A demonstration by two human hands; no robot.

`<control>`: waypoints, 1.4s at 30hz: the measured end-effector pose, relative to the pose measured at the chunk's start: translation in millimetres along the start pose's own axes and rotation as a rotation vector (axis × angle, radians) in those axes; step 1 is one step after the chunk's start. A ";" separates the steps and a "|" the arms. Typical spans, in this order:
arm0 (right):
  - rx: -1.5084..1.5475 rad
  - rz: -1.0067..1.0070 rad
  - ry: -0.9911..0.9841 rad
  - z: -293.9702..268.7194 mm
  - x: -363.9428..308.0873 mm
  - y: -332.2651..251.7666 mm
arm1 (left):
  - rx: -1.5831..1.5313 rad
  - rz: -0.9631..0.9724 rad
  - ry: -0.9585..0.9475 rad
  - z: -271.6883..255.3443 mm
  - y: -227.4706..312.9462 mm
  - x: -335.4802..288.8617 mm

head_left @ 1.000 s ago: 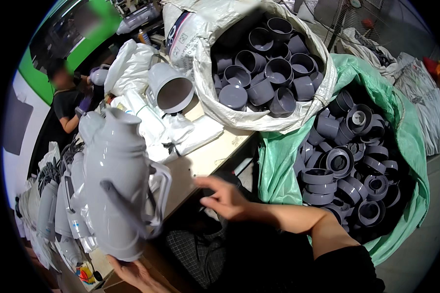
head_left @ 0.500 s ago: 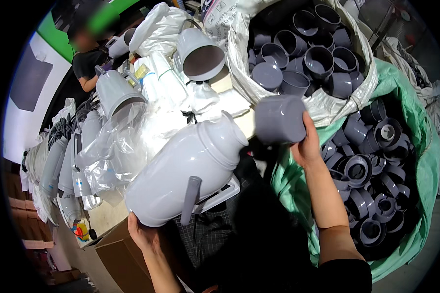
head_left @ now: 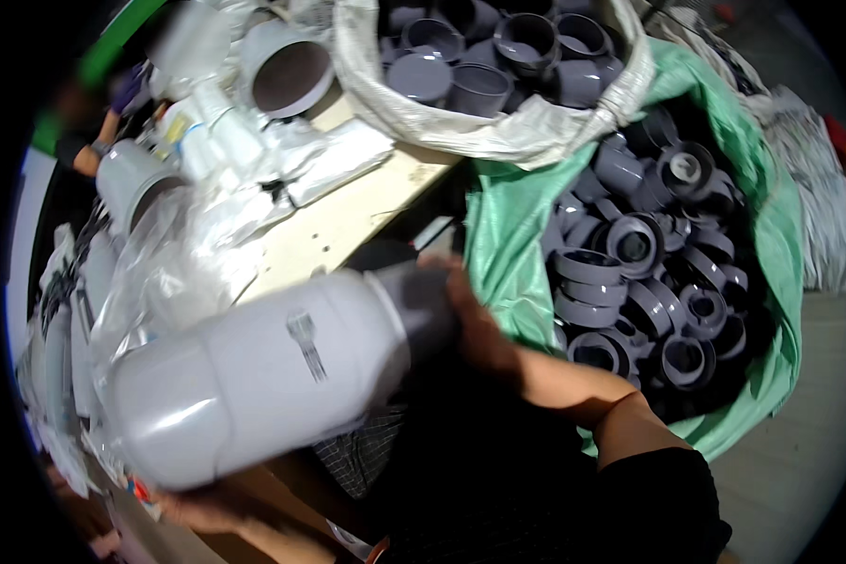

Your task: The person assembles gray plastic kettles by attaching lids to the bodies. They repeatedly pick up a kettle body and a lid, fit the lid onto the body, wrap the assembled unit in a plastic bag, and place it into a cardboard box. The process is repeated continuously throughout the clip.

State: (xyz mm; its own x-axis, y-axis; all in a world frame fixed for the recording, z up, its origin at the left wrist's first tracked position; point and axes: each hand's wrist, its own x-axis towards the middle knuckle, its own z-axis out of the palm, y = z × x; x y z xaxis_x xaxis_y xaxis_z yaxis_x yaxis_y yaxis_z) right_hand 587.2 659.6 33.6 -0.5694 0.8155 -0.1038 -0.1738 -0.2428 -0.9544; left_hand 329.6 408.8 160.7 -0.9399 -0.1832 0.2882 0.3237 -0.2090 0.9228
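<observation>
A light grey thermos jug (head_left: 254,371) lies tilted across my lap, its mouth toward the right. My left hand (head_left: 202,508) supports it at its base, partly hidden under the jug. My right hand (head_left: 479,324) is wrapped round a dark grey cup lid (head_left: 423,305), which sits at the jug's mouth. Shadow and blur hide whether the lid is fully seated. A dark printed mark (head_left: 305,343) shows on the jug's side; the handle is out of sight.
A white sack (head_left: 399,113) full of grey cups stands at the far side. To the right, a green sack (head_left: 508,240) holds grey rings and caps. The pale table (head_left: 334,216) carries plastic bags (head_left: 221,230) and grey jug shells (head_left: 287,70). A co-worker's arm (head_left: 89,155) shows at far left.
My right hand has brought the cup lid down and left onto the jug's mouth. The jug has rolled, bringing its printed mark into sight and hiding the handle. The view has shifted right.
</observation>
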 end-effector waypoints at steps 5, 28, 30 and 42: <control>-0.642 -0.238 -0.106 -49.4 -61.7 -19.5 | -0.088 0.295 -0.365 42.6 3.1 11.3; -0.118 -0.202 0.247 -77.8 71.7 -146.7 | -0.612 -0.361 -1.282 130.9 -51.2 -8.3; 0.322 -0.055 0.035 -31.8 83.0 -163.6 | -0.474 -0.400 -1.286 137.8 -56.2 -12.6; 0.184 -0.202 -0.303 144.4 45.2 -98.9 | -0.351 -0.357 -1.093 101.7 -6.2 13.0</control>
State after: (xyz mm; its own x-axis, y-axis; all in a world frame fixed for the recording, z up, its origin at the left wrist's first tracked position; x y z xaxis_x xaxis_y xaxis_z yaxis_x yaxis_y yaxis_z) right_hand 462.7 644.6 163.7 -0.7157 0.6709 0.1940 -0.4312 -0.2060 -0.8784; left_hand 304.3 505.4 184.7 -0.5230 0.8145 0.2513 -0.1213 -0.3629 0.9239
